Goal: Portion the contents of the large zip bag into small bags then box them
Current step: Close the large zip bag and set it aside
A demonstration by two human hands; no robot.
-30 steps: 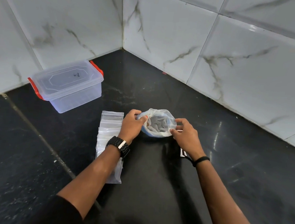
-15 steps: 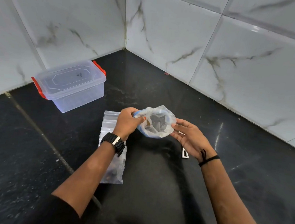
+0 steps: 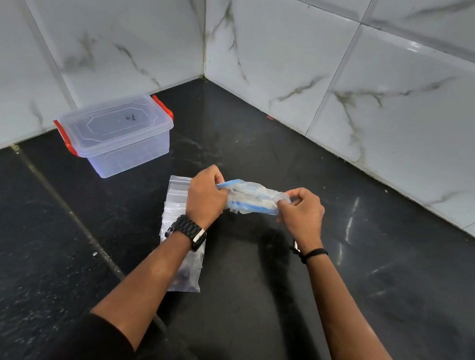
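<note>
Both hands hold the large zip bag (image 3: 253, 197) up above the black counter (image 3: 365, 275), roughly in the middle of the view. The left hand (image 3: 205, 195) pinches the bag's left end, fingers curled around the plastic beside the blue zip strip, while the right hand (image 3: 302, 210) pinches the right end in the same way, so the bag's mouth is stretched into a flat, horizontal band between them. The bag is clear and crumpled; what it contains cannot be made out from this angle. A black watch (image 3: 188, 231) sits on the left wrist and a thin black band (image 3: 313, 252) on the right wrist. Under the left forearm, a stack of small bags (image 3: 179, 266) lies flat on the counter, partly hidden by the arm; something dark shows through the plastic near its lower end. Farther back and to the left, near the marble-patterned wall tiles (image 3: 297, 56), stands a clear plastic box (image 3: 117, 133) with red clips, its lid on. The box is well apart from the hands and the bags.
</note>
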